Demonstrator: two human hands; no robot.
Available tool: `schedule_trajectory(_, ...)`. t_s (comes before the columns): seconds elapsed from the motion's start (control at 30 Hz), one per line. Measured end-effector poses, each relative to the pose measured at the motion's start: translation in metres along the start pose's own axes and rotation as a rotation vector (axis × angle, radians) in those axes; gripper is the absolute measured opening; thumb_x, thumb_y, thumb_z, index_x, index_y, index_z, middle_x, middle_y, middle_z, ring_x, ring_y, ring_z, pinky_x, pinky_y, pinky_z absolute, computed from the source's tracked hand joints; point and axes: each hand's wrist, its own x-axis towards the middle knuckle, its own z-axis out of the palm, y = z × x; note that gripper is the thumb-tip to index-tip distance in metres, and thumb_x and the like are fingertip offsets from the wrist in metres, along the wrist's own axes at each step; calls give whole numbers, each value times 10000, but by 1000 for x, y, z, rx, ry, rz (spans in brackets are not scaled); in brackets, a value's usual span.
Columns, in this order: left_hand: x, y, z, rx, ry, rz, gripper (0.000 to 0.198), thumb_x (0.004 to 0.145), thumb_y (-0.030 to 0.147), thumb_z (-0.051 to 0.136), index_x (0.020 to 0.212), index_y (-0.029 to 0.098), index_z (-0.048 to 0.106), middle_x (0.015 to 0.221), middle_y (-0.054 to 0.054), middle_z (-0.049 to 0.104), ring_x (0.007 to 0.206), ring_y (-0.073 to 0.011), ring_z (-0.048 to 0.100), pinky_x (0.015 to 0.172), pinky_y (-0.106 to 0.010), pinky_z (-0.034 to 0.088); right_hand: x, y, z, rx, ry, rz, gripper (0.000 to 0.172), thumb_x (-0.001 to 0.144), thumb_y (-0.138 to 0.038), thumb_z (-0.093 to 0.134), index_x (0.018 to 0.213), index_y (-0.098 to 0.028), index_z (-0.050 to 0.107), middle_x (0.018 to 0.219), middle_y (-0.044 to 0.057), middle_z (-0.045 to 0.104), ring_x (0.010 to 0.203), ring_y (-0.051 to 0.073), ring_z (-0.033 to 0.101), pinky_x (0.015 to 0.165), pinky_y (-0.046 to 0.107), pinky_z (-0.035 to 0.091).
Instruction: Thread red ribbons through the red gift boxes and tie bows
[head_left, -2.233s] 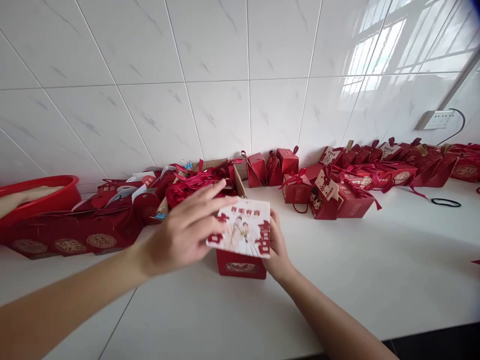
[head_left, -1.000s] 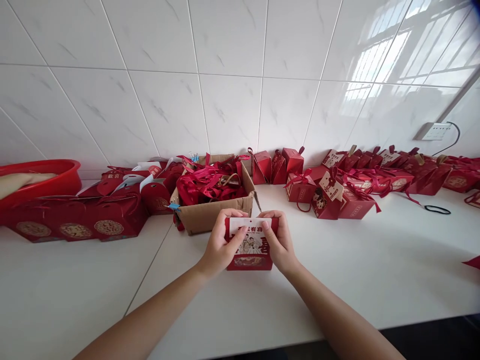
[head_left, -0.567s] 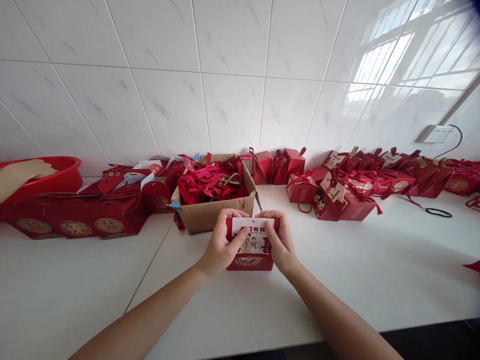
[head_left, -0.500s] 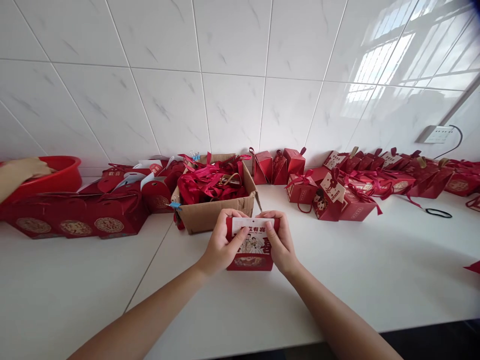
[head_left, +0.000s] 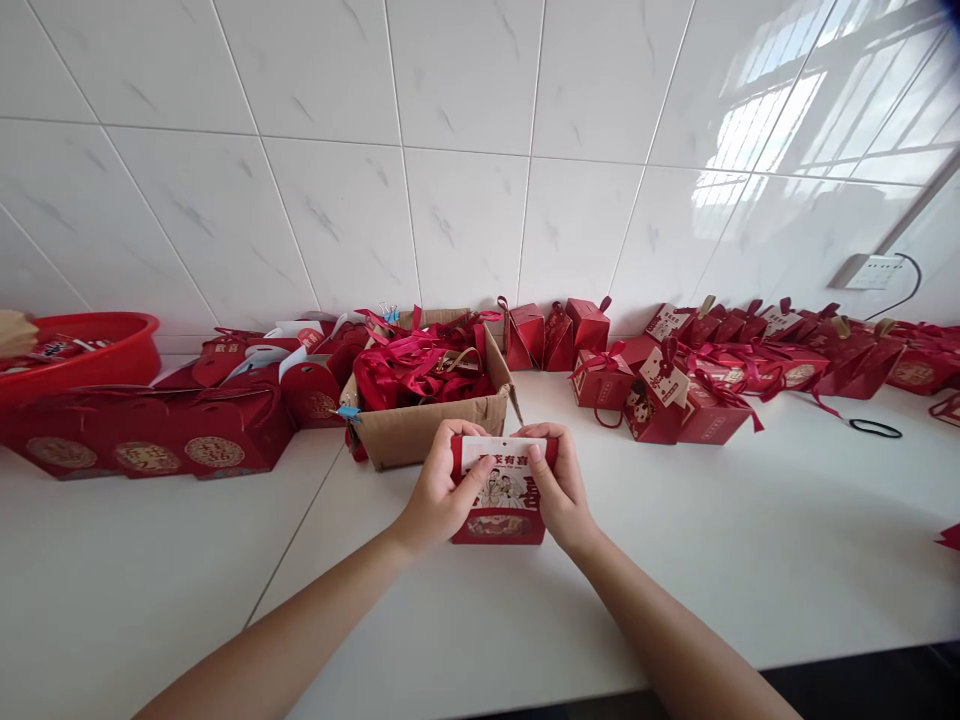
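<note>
- White card (head_left: 501, 488), printed with red lettering and two figures, lies flat against the front of a red box (head_left: 499, 532), mid-view, near side of the tabletop (head_left: 750, 540).
- Red box upright, clear-looking oval window showing below the card.
- Left hand (head_left: 442, 490): fingers gripping, thumb on the card front, the others behind the box top.
- Right hand (head_left: 564, 492): mirrors it; thumb on the card's upper right, fingers curled behind.
- Just beyond the hands: open cardboard carton (head_left: 435, 428) heaped with red ribbons (head_left: 420, 362); blue clip (head_left: 349, 412) on its left corner.
- Left of the carton: cluster of red boxes with round gold emblems (head_left: 150, 440).
- Far left: red basin (head_left: 112, 350), small packets inside; part of another person's hand (head_left: 13, 332) over it, cut off by the edge.
- Right of the carton: more red boxes, one bearing a cream tag (head_left: 664, 378).
- Farther right: black loop (head_left: 876, 428) on the tabletop; socket strip (head_left: 868, 271) on the tiled wall (head_left: 465, 85).
</note>
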Motion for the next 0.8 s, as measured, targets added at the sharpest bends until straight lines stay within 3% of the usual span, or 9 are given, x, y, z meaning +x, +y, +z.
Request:
schedule_trajectory(0.27,1,-3,-1,74,21,25,205,864,285,570,963,220,403,974,-25,508,824,-146,541,737,-272,472,-1,4,-2,-57,12,17,156,941,-387,428,1000,-245,452,963,33,539,838,161,540,728,295,462)
schedule_trajectory(0.47,0,-1,1,87,41,-14,215,851,313,580,938,219,408,843,8,490,692,-129,507,645,-249,450,-1,-3,-3,-11,-12,98,226,880,-422,525,994,-244,445,748,-19,528,576,122,489,523,248,436)
schedule_trajectory(0.53,-1,1,1,80,41,-25,217,855,321,576,930,220,399,829,14,484,669,-123,501,619,-240,443,1,-5,-3,35,-17,145,303,801,-408,636,994,-245,469,741,-25,549,569,123,508,521,250,452)
schedule_trajectory(0.63,-2,2,1,60,29,-46,214,868,327,557,925,223,379,809,19,480,645,-118,493,594,-236,437,4,-6,-3,15,0,176,248,744,-386,698,851,-216,553,669,-26,567,543,123,514,508,252,452)
schedule_trajectory(0.8,-3,-2,2,83,31,-20,196,881,309,543,939,225,376,844,11,489,669,-117,505,613,-240,438,7,-3,-4,4,-18,127,222,723,-347,725,827,-205,590,818,21,652,665,148,591,573,267,497)
